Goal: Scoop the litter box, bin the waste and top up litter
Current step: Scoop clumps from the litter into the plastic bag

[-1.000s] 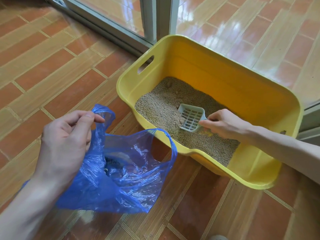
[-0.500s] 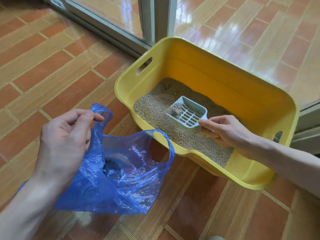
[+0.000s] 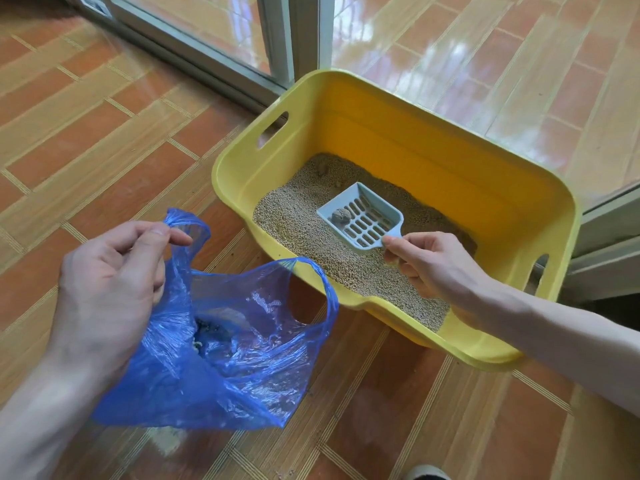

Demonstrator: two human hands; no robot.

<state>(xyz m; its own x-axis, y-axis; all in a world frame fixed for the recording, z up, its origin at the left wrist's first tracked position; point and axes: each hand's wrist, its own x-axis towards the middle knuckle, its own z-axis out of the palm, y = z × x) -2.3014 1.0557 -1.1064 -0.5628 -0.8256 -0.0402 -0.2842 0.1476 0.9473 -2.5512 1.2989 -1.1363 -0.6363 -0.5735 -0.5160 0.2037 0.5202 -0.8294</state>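
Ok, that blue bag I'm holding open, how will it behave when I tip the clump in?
The bag looks thin and crinkled, so it is probably floppy and won't stand open alone. Only the left hand pinches one handle; the other handle sags, so the mouth may collapse. It slumps on the floor with a little waste inside, likely light, so a nudge from the scoop could shift it.

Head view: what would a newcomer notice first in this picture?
First, the bright yellow litter box on the tiled floor by the sliding door. Above its litter, the right hand holds a pale blue scoop carrying one grey clump. Beside the box, the left hand pinches open a blue plastic bag.
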